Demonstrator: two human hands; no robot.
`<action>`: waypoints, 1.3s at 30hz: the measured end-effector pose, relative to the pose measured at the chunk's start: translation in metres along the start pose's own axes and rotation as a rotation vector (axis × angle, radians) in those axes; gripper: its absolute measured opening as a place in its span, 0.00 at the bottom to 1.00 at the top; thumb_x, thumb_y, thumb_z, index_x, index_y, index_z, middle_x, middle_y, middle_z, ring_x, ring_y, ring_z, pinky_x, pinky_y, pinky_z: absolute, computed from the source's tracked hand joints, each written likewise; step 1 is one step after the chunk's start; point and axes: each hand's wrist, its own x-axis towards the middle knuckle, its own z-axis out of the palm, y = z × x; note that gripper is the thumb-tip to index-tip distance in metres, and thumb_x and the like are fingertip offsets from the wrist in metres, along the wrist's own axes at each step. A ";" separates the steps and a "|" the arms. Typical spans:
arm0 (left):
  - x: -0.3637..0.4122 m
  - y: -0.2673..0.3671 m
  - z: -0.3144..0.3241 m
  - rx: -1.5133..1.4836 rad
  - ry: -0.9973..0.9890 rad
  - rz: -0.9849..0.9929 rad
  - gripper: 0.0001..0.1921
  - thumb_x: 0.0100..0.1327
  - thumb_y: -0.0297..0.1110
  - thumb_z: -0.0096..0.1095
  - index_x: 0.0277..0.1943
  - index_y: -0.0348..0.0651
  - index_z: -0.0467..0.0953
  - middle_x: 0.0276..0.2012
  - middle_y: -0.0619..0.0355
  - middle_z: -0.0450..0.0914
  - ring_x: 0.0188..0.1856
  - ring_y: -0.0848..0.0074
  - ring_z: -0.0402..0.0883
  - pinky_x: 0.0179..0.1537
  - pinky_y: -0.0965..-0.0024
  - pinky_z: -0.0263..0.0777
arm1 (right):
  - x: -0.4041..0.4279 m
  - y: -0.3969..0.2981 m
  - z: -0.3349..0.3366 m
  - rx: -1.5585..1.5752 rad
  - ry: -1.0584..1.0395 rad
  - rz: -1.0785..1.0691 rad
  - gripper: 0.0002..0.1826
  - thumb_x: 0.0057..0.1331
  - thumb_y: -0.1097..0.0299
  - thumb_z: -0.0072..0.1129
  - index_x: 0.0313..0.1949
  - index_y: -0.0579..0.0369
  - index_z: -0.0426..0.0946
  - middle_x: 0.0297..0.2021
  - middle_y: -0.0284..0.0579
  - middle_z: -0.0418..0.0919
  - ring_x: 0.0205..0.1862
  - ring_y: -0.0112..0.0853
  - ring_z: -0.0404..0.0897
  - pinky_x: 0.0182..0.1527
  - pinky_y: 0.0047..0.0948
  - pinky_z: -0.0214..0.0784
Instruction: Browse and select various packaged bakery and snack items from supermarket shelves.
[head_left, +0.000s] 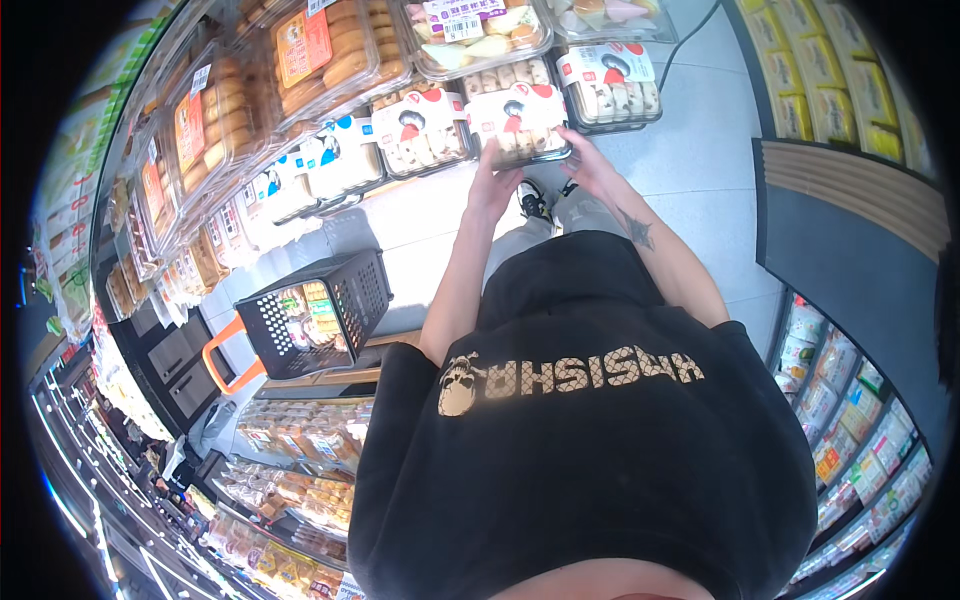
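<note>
Both my hands are on a clear plastic pack of pastry rolls with dark specks (515, 120), which has a white and red paper sleeve. My left hand (496, 182) grips its near left corner, with the thumb up along the side and the other fingers bent beneath. At the near right corner, my right hand (589, 161) has its thumb against the edge. A similar sleeved pack (420, 129) stands just to the left, and another sleeved pack (611, 86) is to the right. Behind them, a clear tray of pale and pastel pieces (476, 37) bears a label.
Larger clear boxes of brown buns (322, 56) are stacked at left. A black shopping basket with an orange handle (311, 322) stands on the floor, holding several packs. Shelves of packaged goods (840, 420) rise at right, with yellow packs (825, 112) above. A cable (686, 37) hangs near the display.
</note>
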 end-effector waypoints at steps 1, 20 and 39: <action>0.000 0.000 0.001 -0.018 0.062 -0.008 0.38 0.51 0.52 0.56 0.57 0.38 0.49 0.51 0.45 0.57 0.56 0.61 0.56 0.57 0.64 0.49 | -0.003 -0.003 -0.002 -0.012 0.045 -0.019 0.24 0.50 0.59 0.58 0.44 0.53 0.65 0.40 0.36 0.68 0.44 0.24 0.64 0.48 0.27 0.54; 0.025 0.011 0.012 -0.214 0.058 0.046 0.32 0.50 0.49 0.60 0.52 0.43 0.56 0.46 0.52 0.58 0.46 0.71 0.61 0.46 0.74 0.62 | 0.001 -0.019 -0.048 0.267 0.006 -0.042 0.26 0.54 0.54 0.54 0.46 0.55 0.59 0.42 0.44 0.66 0.44 0.31 0.69 0.46 0.27 0.62; 0.045 -0.036 0.012 -0.370 0.207 0.020 0.45 0.49 0.71 0.29 0.62 0.47 0.33 0.59 0.36 0.37 0.61 0.50 0.41 0.58 0.51 0.42 | 0.004 -0.032 -0.081 0.349 0.049 0.049 0.41 0.53 0.56 0.57 0.59 0.50 0.41 0.54 0.57 0.46 0.57 0.43 0.51 0.54 0.45 0.53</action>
